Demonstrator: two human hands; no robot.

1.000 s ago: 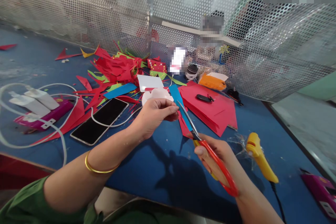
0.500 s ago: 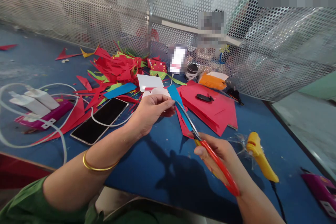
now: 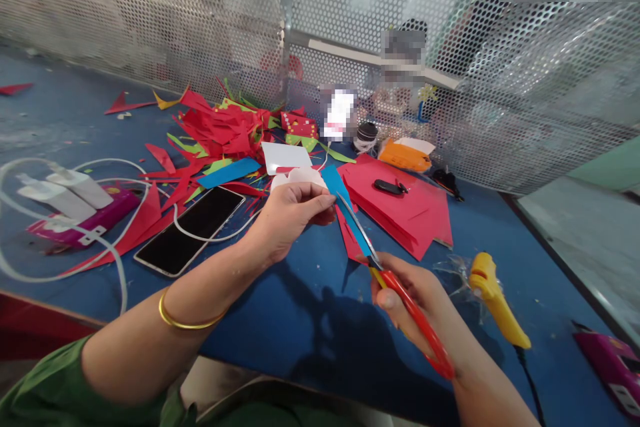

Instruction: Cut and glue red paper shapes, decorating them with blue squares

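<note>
My left hand (image 3: 303,213) pinches the edge of a narrow blue paper strip (image 3: 334,181), which slants down toward my right hand (image 3: 413,300). Red-handled scissors (image 3: 417,320) sit in my right hand, fingers wrapped round the handles. Their blades lie along the blue strip, the tips close to my left fingertips. Whether the blades are fully closed is hard to make out. Behind my left hand lies a white paper shape (image 3: 300,176), partly hidden by the fingers. Under the strip is a piece of red paper (image 3: 349,240).
A stack of red paper (image 3: 400,213) bears a small black object (image 3: 390,186). To the right lies a yellow glue gun (image 3: 500,307). Red and green scraps (image 3: 225,127) are heaped at the back. On the left are a phone (image 3: 190,230), white cables and chargers (image 3: 80,193). Perforated metal panels stand behind.
The scissors and the blue strip have shifted very slightly. Both hands stay in nearly the same place, with the left still pinching the strip.
</note>
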